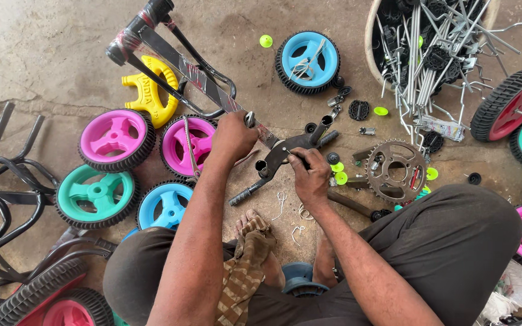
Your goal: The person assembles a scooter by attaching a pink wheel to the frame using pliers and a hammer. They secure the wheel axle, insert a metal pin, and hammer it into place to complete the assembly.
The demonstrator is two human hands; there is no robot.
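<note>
A small black bicycle frame (212,84), partly wrapped in clear plastic, lies tilted over the concrete floor (43,54), its lower end between both hands. The left hand (232,137) is clenched around the frame's tube; the right hand (310,175) pinches a small part at the crank bracket (279,158). Around them lie pink wheels (116,139), a blue wheel (307,60) and a chainring (396,171).

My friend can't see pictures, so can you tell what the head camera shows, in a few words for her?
A seated person's left hand grips a black metal cycle frame wrapped in clear plastic while the right hand works at its lower joint. Small plastic wheels with black tyres, pink, teal and blue, lie around on the concrete floor, beside a toothed metal chain sprocket.
</note>
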